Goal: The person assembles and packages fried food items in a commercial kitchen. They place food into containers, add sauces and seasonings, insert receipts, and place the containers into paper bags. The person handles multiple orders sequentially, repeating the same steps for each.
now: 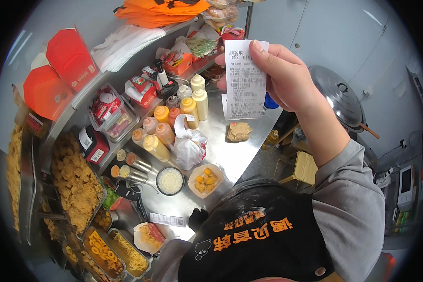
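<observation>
My right hand point(285, 74) is raised above the counter, thumb in front and fingers behind, pinching a printed paper receipt point(245, 84). Below the receipt, folded brown paper point(239, 132) lies on the steel counter point(225, 155). A knotted white plastic bag point(191, 149) with a paper slip stands by the sauce squeeze bottles point(162, 134). Nearer me are a paper tray of fried pieces and yellow balls point(206, 179) and a round tub of white food point(170, 181). My left sleeve point(169, 262) shows low down; a black shape point(198, 218) near it may be my gloved left hand, unclear.
Trays of fried chicken point(74, 187), fried rings point(104, 252) and fries point(130, 252) stand left. Seasoning shakers point(137, 162) sit by the bottles. A shelf holds red boxes point(70, 58) and orange bags point(162, 12). At right are a lidded wok point(336, 95) and a wooden stool point(305, 168).
</observation>
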`<state>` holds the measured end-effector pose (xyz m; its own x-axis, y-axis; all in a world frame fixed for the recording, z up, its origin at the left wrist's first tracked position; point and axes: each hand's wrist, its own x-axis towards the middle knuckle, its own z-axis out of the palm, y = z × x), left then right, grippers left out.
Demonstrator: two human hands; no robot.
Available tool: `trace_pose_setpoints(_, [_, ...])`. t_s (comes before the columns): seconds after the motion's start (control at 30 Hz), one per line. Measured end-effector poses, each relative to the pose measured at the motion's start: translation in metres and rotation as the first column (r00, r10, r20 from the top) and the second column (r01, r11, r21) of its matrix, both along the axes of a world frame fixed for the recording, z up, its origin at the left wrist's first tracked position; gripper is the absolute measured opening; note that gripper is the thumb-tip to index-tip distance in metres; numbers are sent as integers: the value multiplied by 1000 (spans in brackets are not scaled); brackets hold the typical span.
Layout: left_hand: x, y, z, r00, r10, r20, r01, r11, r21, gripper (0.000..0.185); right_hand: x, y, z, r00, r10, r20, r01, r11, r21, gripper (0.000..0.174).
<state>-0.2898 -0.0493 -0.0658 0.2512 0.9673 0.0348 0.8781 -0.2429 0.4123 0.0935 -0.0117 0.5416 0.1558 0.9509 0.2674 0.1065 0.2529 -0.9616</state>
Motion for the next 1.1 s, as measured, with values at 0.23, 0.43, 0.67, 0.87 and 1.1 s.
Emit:
trace_pose_setpoints(0.23, [-3, -1, 2, 1000, 0, 8, 0, 1000, -10, 41, -1, -5, 1, 999, 36, -21, -36, 999, 11, 53])
trace_pose_setpoints(0.43, [-6, 0, -2, 1000, 8, 11, -8, 1000, -5, 41, -6, -11, -3, 1000, 9, -26, -8, 1000, 26, 61])
trace_pose_setpoints(0.67, [-6, 1, -5, 1000, 15, 17, -15, 1000, -6, 41, -6, -14, -8, 1000, 26, 4, -27, 998, 58, 61])
trace_pose_setpoints(0.87, [-8, 0, -4, 1000, 26, 17, -26, 1000, -7, 42, -5, -18, -13, 995, 23, -100, -21, 999, 28, 61])
trace_pose_setpoints(1.1, [-10, -2, -3, 999, 39, 19, -39, 999, -7, 42, 1, -19, -24, 990, -2, -138, 4, 1000, 14, 60])
